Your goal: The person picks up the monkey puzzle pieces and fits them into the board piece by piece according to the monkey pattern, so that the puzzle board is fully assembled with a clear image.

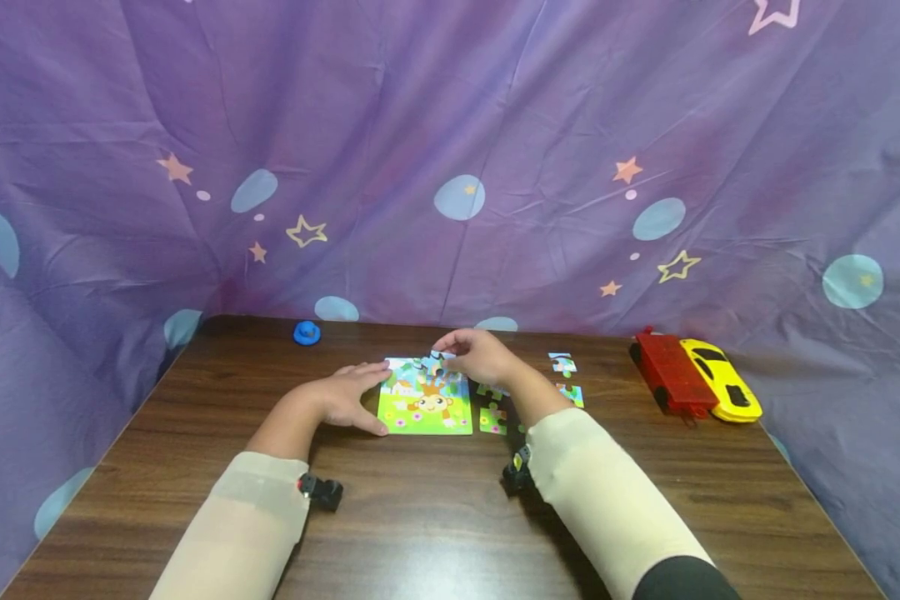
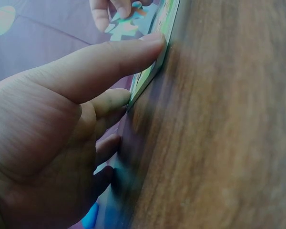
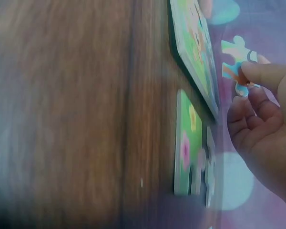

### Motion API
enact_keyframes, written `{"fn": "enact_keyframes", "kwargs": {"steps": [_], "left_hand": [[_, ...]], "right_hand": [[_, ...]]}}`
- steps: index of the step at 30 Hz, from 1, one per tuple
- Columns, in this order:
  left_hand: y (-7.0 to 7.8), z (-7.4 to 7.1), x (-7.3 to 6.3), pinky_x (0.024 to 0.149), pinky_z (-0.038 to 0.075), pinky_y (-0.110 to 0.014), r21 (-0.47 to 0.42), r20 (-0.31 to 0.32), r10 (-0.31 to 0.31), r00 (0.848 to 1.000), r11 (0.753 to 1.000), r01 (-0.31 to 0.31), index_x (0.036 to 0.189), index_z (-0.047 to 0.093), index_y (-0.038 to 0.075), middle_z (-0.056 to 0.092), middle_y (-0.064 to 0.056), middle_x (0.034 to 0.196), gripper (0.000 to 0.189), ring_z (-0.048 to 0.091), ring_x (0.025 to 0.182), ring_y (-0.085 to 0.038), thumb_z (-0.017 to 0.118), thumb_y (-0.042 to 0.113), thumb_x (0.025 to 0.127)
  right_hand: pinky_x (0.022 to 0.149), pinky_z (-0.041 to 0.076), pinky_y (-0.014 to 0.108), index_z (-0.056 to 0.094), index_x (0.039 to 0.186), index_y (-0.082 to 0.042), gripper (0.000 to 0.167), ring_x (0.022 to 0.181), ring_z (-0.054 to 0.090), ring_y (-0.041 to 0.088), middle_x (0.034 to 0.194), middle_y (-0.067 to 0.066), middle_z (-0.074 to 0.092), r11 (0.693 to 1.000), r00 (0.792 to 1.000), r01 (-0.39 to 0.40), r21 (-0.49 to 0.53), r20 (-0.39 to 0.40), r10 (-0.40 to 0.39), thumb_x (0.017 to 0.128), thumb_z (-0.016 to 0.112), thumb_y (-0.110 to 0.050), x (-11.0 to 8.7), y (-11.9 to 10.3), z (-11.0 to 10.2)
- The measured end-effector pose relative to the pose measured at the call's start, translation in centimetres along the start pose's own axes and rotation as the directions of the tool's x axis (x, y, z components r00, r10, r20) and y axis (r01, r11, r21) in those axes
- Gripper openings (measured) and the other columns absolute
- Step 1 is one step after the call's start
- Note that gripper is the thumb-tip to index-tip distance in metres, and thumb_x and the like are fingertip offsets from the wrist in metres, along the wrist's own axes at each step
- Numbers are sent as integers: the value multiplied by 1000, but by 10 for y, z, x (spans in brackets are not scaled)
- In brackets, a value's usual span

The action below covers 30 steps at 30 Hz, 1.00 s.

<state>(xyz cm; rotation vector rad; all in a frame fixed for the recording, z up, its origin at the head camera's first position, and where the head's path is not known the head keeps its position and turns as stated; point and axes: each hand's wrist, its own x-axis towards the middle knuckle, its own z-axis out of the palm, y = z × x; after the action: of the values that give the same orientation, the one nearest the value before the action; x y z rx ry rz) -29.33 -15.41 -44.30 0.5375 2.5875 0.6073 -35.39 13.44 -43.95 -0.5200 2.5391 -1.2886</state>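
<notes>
A square jigsaw puzzle board (image 1: pixel 420 423) with a monkey picture lies on the brown table. My left hand (image 1: pixel 342 398) touches its left side, fingers near the far corner and thumb at the near corner. In the left wrist view, the thumb (image 2: pixel 119 59) is straight and rests along the board's edge. Above the board's far part, my right hand (image 1: pixel 483 358) pinches a puzzle piece (image 3: pixel 231 50) between thumb and fingers. The held piece shows blue, green and brown, and in the right wrist view it is raised above the board.
Loose pieces lie right of the board, including a green flowered piece (image 1: pixel 492 420). Farther right are a blue piece (image 1: pixel 562 363) and another piece (image 1: pixel 572 395). A red toy trailer (image 1: pixel 675 375) and yellow toy car (image 1: pixel 722 382) stand at right; a small blue object (image 1: pixel 307 333) at back left.
</notes>
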Motion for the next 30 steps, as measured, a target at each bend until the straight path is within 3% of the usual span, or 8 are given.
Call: {"fn": "enact_keyframes", "kwargs": {"steps": [7, 12, 18, 30], "left_hand": [[-1, 1, 0, 133, 20, -70, 2, 1, 5, 1000, 1000, -5, 171, 30, 22, 19, -5, 182, 109, 12, 168, -41, 87, 53, 83], [0, 0, -1, 132, 19, -71, -4, 1, 1, 1000, 1000, -1, 171, 30, 22, 18, -4, 182, 109, 11, 168, -41, 87, 53, 83], [1, -1, -1, 133, 19, -70, -8, 5, -6, 1000, 1000, 6, 171, 30, 23, 17, -4, 182, 109, 11, 169, -40, 87, 52, 83], [2, -1, -2, 133, 17, -70, 2, 10, 3, 1000, 1000, -3, 171, 29, 21, 16, -5, 182, 108, 10, 169, -41, 85, 53, 85]], "right_hand": [[75, 62, 27, 78, 118, -13, 23, 87, 74, 16, 110, 6, 77, 998, 999, -15, -58, 31, 17, 97, 74, -5, 9, -5, 12], [76, 66, 31, 77, 120, -13, 25, 81, 77, 17, 106, 7, 79, 995, 999, -19, -101, 46, 24, 97, 74, -4, 17, -6, 17], [99, 57, 37, 79, 119, -22, 33, 101, 68, 15, 115, -2, 76, 968, 999, -29, -251, 30, 38, 89, 83, -10, 22, -8, 20], [117, 50, 46, 79, 128, -21, 40, 124, 62, 25, 134, 6, 68, 954, 999, -27, -298, 37, 40, 89, 85, -12, 21, -3, 24]]}}
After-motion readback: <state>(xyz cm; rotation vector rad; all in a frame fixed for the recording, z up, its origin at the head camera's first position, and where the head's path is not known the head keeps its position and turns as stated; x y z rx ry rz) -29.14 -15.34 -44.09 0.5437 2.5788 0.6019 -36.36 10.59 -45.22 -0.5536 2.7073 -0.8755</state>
